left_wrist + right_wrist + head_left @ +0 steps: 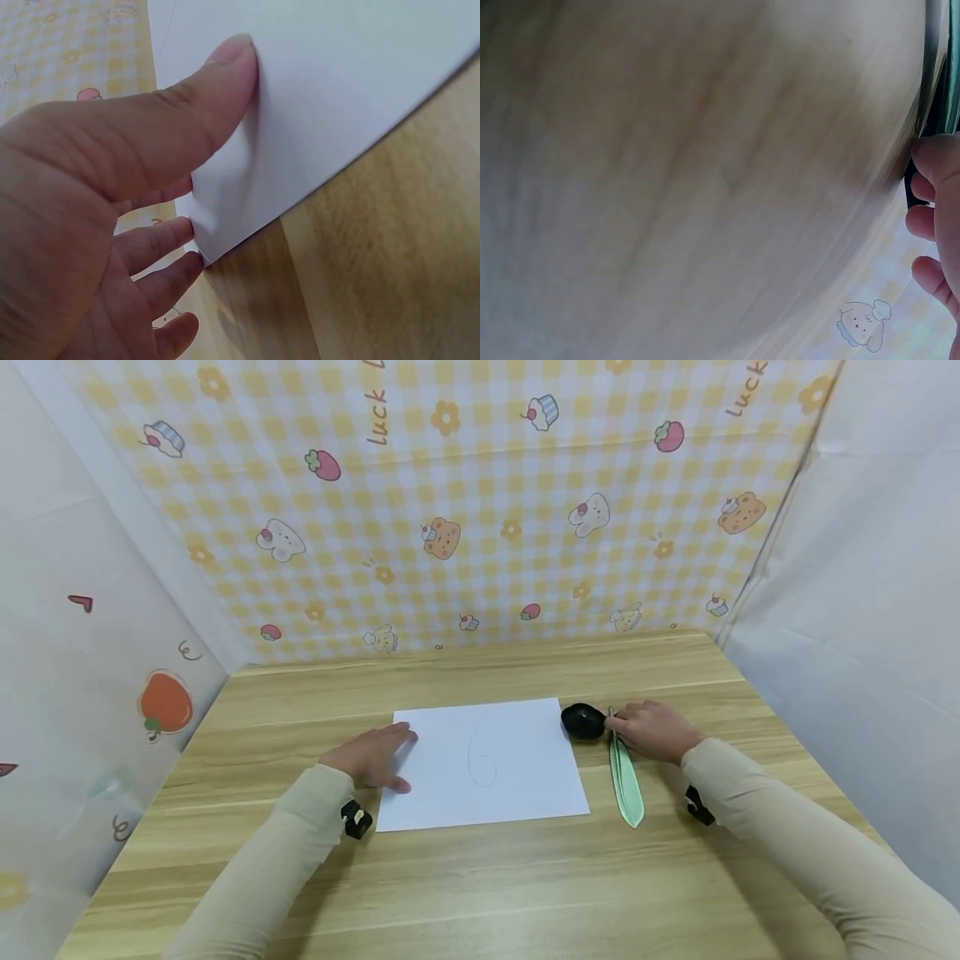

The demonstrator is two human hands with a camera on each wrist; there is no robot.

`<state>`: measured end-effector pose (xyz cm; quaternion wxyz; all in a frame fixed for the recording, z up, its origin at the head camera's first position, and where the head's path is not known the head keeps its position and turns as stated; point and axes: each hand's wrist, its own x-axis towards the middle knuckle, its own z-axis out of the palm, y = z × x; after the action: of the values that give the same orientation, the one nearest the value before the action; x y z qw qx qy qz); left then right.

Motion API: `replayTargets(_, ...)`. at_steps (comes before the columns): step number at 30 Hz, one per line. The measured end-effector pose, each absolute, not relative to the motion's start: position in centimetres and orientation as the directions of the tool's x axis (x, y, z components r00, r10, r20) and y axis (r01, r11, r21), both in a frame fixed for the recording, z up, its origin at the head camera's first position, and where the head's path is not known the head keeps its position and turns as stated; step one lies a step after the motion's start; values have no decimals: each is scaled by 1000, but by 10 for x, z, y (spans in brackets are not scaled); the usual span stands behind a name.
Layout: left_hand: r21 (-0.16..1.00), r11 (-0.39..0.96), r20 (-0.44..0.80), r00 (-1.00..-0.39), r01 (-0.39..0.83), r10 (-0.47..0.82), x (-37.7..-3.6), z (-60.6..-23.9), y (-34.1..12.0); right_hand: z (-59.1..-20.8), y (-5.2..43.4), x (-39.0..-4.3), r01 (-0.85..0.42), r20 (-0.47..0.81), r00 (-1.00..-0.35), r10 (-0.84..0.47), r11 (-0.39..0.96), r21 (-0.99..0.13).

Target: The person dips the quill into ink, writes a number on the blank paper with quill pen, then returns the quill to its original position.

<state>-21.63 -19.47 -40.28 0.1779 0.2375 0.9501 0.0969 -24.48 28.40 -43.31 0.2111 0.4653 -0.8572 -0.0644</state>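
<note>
A white sheet of paper with a faint pencil loop lies flat in the middle of the wooden table. My left hand rests on the sheet's left edge; in the left wrist view its thumb presses flat on the paper. A small black ink pot stands just off the sheet's right top corner. A pale green feather pen lies beside it, plume toward me. My right hand pinches the pen's shaft next to the pot. The right wrist view is blurred and shows curled fingers.
A yellow checked cloth with cartoon prints backs the table. White sheets wall both sides. Bare wood lies in front of the paper and behind it.
</note>
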Motion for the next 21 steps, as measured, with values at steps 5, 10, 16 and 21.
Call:
replayTargets(5,260,866,-288,-821,428,492,-217,-403,-195,-433,284,-245,-773,300,-473,-828,553,309)
replayTargets(10,259,863,-282,-821,433,497,-217,-403,-196,-433,284,-245,-773,296,-481,-825,559,302)
replayTargets(16,264,865,-285,-822,427,493,-216,-402,-196,-433,284,-244,-774,299,-481,-824,560,297)
replayTargets(21,258,864,-286,-820,432,495,-217,-402,-196,-430,283,-243,-770,279,-497,-822,566,294)
